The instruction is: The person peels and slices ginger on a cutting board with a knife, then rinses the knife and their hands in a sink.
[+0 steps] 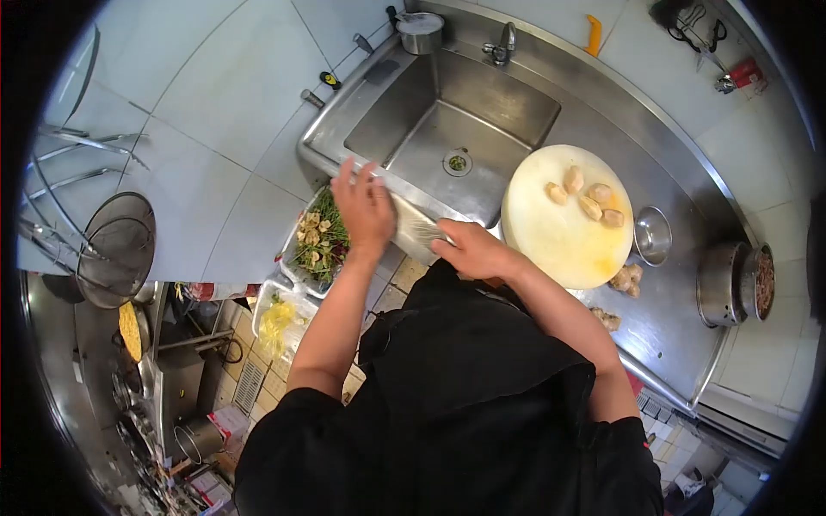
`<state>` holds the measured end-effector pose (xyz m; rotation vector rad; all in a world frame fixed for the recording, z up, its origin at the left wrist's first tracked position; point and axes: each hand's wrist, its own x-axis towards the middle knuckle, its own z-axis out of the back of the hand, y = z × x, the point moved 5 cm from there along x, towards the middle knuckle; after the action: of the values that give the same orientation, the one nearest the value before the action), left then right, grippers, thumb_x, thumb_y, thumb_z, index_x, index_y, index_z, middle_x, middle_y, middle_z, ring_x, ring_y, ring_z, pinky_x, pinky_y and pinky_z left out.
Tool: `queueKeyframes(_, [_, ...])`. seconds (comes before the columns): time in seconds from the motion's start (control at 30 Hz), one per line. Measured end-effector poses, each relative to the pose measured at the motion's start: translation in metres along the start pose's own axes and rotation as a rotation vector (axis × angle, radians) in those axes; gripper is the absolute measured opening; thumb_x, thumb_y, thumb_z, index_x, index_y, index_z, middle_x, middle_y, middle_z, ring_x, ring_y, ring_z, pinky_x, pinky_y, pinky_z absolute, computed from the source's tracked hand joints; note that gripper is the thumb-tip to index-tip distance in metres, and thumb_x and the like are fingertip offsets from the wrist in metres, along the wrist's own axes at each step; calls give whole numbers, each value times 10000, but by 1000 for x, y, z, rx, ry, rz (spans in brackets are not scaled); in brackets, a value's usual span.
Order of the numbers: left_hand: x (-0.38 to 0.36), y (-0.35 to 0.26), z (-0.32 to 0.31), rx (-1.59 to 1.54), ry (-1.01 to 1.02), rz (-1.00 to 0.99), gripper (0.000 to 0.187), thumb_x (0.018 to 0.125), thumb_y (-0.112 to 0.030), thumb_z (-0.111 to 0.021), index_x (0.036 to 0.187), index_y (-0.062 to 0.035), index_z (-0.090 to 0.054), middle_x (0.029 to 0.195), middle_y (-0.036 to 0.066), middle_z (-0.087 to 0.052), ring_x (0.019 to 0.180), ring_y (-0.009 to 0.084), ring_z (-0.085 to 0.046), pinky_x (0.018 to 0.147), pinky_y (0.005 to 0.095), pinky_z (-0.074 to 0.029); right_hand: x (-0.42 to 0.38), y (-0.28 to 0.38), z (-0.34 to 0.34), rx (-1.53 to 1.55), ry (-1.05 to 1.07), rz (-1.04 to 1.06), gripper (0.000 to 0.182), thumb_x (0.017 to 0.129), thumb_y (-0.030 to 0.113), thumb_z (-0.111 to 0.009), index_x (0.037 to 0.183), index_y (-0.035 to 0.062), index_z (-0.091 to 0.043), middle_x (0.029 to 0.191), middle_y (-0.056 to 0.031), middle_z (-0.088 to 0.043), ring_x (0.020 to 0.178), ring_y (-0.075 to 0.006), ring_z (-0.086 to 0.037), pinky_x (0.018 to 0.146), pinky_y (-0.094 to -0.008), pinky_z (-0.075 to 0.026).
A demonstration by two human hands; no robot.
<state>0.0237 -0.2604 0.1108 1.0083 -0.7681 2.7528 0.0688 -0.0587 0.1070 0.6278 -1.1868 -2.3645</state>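
Note:
My right hand (475, 250) is wrapped round the handle of a cleaver (416, 230), held in front of the sink's near edge. The broad metal blade points left. At the blade's far end is my left hand (365, 213), its fingers stretched out and apart, the palm side right at the metal. Right of my right hand, a thick round white cutting board (551, 245) carries several peeled ginger pieces (590, 207). Unpeeled ginger (627, 279) lies on the counter beside the board. Below my left hand stands a bin of vegetable scraps (320, 241).
The steel sink (482, 103) has a tap (501, 45) behind it and green bits in its drain. A small metal bowl (652, 236) and steel pots (723, 284) stand on the right. A second bin (292, 314) holds a yellow bag. Left hangs a strainer (118, 249).

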Motion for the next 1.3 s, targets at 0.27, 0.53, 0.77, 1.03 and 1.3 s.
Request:
queueKeyframes(0.27, [-61,248,24,534,189,589,698,948,-592,-600,1515,-202,-481,1575,282,-381,1463,430,-371,1121,634,-330,-31,-26,34,130,-155,-182,328,991,311,-585,1019,-15,-588,918,-246,-654,849,-414,-628,762,-489,-484])
queueKeyframes(0.53, [11,178,-6,154,28,338,542,963,-371,-680,1367,-21,-589,1386,250,-576,1304,406,-521,1091,475,-417,-236,-127,48,890,-1096,-454,197,1046,211,-593,1188,75,-571,693,34,-496,522,-64,-460,441,-231,-410])
queueKeyframes(0.77, [40,-168,-133,-693,591,-156,324,934,-155,-722,1239,-53,-679,1150,113,-709,1014,221,-685,920,347,-536,-413,-137,-30,1008,-1879,-519,99,1041,176,-579,1087,92,-557,666,10,-477,468,-100,-457,420,-248,-409])
queueKeyframes(1.03, [-138,-414,-218,-687,1291,-881,430,884,-222,-734,1266,-48,-643,1185,177,-693,1084,328,-684,973,402,-531,-449,-111,-144,1073,-2310,-416,92,1051,201,-565,1084,123,-529,660,8,-477,443,-116,-466,407,-268,-413])
queueKeyframes(1.3, [-263,-437,-238,-209,1664,-1128,619,803,-331,-774,1314,-74,-536,1127,214,-712,1046,397,-689,908,489,-540,-424,-85,-216,1167,-2355,-513,125,1047,164,-558,1138,80,-548,662,6,-483,437,-105,-457,405,-256,-405])
